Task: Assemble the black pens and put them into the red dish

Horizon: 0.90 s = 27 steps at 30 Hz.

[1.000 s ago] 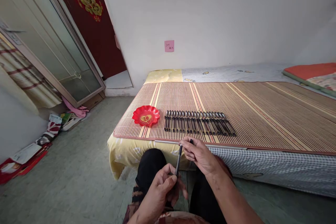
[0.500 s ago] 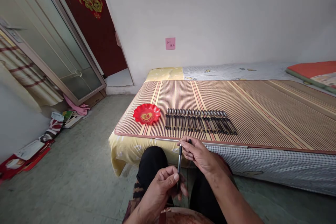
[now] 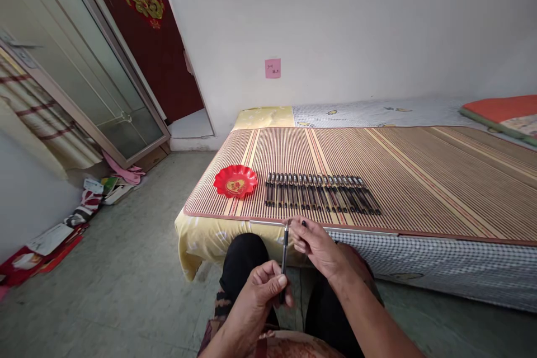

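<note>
My left hand is closed round the lower part of a black pen, which stands nearly upright with its silver tip at the top. My right hand is beside the pen's tip, its thumb and forefinger close to it; whether they touch cannot be made out. A black pen cap pokes out from the fingers of that hand. Beyond both hands, several black capped pens lie side by side in a row on the bamboo mat, their caps toward the wall.
A red scalloped plate sits on the mat left of the row. The mat covers a bed with a yellow cloth hanging over its front left corner. Folded orange bedding lies at the far right. A pink note is stuck to the wall.
The pen in my left hand has dropped slightly, baring its silver tip below my right fingers. The row of pens and the plate have stayed put.
</note>
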### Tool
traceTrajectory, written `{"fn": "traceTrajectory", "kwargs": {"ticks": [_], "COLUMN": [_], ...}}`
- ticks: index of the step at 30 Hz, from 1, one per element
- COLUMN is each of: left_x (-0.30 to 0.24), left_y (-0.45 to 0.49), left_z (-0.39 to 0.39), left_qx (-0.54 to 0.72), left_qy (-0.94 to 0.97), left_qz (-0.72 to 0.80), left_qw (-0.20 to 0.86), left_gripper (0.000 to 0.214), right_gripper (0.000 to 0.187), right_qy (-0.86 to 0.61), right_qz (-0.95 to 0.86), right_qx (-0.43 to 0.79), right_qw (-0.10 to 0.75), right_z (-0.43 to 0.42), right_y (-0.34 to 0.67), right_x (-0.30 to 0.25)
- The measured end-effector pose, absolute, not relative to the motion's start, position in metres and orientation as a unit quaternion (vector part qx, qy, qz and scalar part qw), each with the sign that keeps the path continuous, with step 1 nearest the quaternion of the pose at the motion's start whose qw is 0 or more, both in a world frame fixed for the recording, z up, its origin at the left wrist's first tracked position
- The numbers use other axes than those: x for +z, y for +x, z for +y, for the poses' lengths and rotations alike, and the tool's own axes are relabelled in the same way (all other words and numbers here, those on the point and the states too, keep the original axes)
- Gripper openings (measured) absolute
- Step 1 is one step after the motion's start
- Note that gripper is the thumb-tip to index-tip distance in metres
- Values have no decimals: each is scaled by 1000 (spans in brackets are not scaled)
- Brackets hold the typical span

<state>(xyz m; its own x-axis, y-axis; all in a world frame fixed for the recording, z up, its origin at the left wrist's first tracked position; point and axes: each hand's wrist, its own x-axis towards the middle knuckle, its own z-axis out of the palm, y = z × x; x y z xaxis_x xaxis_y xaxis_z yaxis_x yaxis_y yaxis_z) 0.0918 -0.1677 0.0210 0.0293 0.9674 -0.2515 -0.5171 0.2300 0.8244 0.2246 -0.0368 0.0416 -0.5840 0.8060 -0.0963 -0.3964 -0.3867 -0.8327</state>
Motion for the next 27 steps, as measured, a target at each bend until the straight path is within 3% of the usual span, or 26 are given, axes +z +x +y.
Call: {"fn": "traceTrajectory", "kwargs": {"ticks": [6, 14, 27], "left_x": [23, 23, 31], "left_y": [88, 89, 89], "left_z": [-169, -168, -170], "left_qx": [553, 519, 497], "left_qy": [286, 315, 341], "left_qz": [415, 439, 436], "left_qw": [664, 662, 669], "left_gripper": [46, 45, 37], "right_gripper": [28, 39, 31], "right_qy": [-291, -235, -183], "right_qz": [-318, -312, -263], "right_qx": [804, 803, 823], "right_qw": [409, 450, 470], "right_z": [-26, -27, -30], "right_y": [234, 227, 218], "right_x": [20, 50, 62]}}
